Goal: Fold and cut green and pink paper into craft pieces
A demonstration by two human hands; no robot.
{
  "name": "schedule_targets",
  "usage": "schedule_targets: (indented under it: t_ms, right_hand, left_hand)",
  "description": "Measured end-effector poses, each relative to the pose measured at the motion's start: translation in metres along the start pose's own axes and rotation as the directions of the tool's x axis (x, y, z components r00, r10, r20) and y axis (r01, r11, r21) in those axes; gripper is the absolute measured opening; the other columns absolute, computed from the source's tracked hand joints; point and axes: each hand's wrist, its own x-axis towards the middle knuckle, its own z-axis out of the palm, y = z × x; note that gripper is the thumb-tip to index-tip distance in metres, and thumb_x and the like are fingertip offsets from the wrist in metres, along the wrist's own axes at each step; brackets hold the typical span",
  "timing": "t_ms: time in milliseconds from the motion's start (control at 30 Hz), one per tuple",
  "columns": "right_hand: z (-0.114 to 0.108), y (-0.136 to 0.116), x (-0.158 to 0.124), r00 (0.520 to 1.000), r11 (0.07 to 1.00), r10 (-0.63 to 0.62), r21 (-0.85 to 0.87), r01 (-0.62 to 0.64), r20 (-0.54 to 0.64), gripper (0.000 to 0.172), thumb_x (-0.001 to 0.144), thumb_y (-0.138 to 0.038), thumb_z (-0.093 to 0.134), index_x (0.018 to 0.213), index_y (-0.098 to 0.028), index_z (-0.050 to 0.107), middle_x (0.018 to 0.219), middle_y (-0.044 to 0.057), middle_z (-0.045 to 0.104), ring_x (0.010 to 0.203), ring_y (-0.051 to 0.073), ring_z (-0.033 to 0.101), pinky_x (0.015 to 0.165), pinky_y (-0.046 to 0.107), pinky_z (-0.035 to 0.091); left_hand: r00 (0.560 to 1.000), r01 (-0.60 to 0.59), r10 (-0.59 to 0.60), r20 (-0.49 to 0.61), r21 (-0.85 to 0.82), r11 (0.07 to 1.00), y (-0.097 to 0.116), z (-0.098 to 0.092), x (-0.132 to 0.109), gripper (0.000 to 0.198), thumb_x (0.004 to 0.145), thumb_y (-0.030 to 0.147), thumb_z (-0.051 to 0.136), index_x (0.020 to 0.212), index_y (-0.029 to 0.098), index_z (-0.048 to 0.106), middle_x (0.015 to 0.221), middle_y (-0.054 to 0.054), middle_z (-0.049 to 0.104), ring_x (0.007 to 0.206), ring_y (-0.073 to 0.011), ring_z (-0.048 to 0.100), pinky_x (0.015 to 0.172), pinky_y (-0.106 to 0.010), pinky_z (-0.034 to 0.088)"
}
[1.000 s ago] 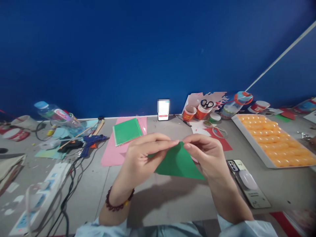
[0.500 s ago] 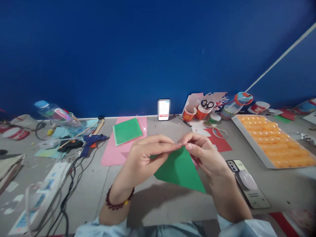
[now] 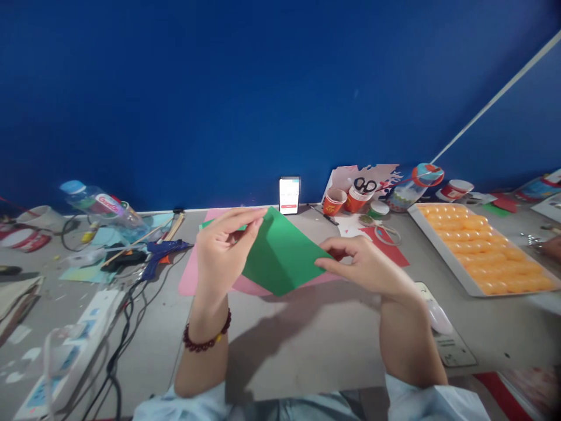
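A sheet of green paper (image 3: 284, 251) is held up tilted above the table, its corners pointing up, down and to the sides. My left hand (image 3: 225, 245) pinches it near the upper left, thumb against fingers. At the right corner my right hand (image 3: 357, 260) grips it between thumb and fingers. Pink paper (image 3: 188, 280) lies flat on the table behind and below the green sheet. Most of the green stack on the pink paper is hidden behind my left hand.
A glue gun (image 3: 162, 251), cables and a power strip (image 3: 70, 351) lie at left. A phone (image 3: 289, 196) stands against the blue wall. Right are paper cups (image 3: 335, 202), scissors (image 3: 365, 186), a tray of orange balls (image 3: 482, 251) and a phone with a mouse (image 3: 440, 318). Another person's hand (image 3: 551, 248) shows at the right edge.
The hands have moved apart, the left one up and leftward. The green paper has turned and now faces me more fully. Another person's hand has appeared at the right edge.
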Motion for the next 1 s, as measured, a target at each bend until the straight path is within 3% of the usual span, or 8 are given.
schedule_targets:
  t_ms: [133, 300, 700, 867, 1000]
  right_hand:
    - [-0.006, 0.007, 0.002, 0.996, 1.0, 0.021, 0.005, -0.021, -0.084, 0.018, 0.082, -0.036, 0.059, 0.08, -0.02, 0.068, 0.074, 0.0, 0.066, 0.067, 0.012, 0.057, 0.059, 0.023, 0.043]
    - [-0.009, 0.009, -0.004, 0.981, 0.999, 0.038, 0.008, -0.037, -0.192, 0.02, 0.082, -0.037, 0.06, 0.082, -0.02, 0.07, 0.075, 0.001, 0.066, 0.066, 0.012, 0.056, 0.057, 0.023, 0.044]
    - [-0.004, 0.009, -0.018, 0.992, 0.962, 0.113, 0.245, -0.123, 0.052, 0.023, 0.076, -0.04, 0.064, 0.076, -0.017, 0.064, 0.062, -0.002, 0.059, 0.054, 0.009, 0.052, 0.047, 0.02, 0.039]
    - [0.02, 0.011, -0.026, 0.99, 0.937, 0.13, 0.334, -0.106, -0.049, 0.021, 0.075, -0.037, 0.065, 0.075, -0.016, 0.062, 0.066, 0.0, 0.063, 0.059, 0.01, 0.056, 0.054, 0.021, 0.043]
    - [0.034, 0.015, -0.039, 0.99, 0.937, 0.13, 0.333, -0.108, -0.045, 0.019, 0.078, -0.034, 0.063, 0.075, -0.015, 0.062, 0.068, 0.0, 0.064, 0.06, 0.01, 0.056, 0.056, 0.021, 0.043]
  left_hand:
    - [0.994, 0.053, -0.055, -0.09, -0.016, 0.998, -0.009, -0.006, 0.006, 0.013, 0.079, 0.023, 0.067, 0.09, 0.023, 0.074, 0.094, -0.003, 0.072, 0.087, -0.0157, 0.066, 0.068, -0.024, 0.055]
    - [0.989, 0.105, -0.111, -0.097, -0.062, 0.992, -0.012, -0.008, 0.006, 0.014, 0.078, 0.024, 0.068, 0.091, 0.022, 0.074, 0.094, -0.003, 0.072, 0.087, -0.0159, 0.067, 0.075, -0.027, 0.056]
    - [0.978, 0.191, -0.188, 0.092, -0.03, 0.981, -0.006, -0.018, 0.006, 0.018, 0.076, 0.03, 0.07, 0.091, 0.021, 0.074, 0.088, -0.004, 0.074, 0.081, -0.0187, 0.068, 0.072, -0.029, 0.058]
    - [0.948, 0.283, -0.265, 0.175, -0.087, 0.955, -0.025, -0.014, 0.008, 0.02, 0.073, 0.031, 0.072, 0.089, 0.019, 0.074, 0.089, -0.006, 0.074, 0.082, -0.02, 0.069, 0.072, -0.03, 0.057]
    - [0.931, 0.314, -0.27, 0.246, -0.16, 0.936, -0.036, -0.012, 0.004, 0.024, 0.069, 0.032, 0.075, 0.087, 0.017, 0.073, 0.091, -0.009, 0.074, 0.083, -0.0197, 0.069, 0.076, -0.031, 0.057]
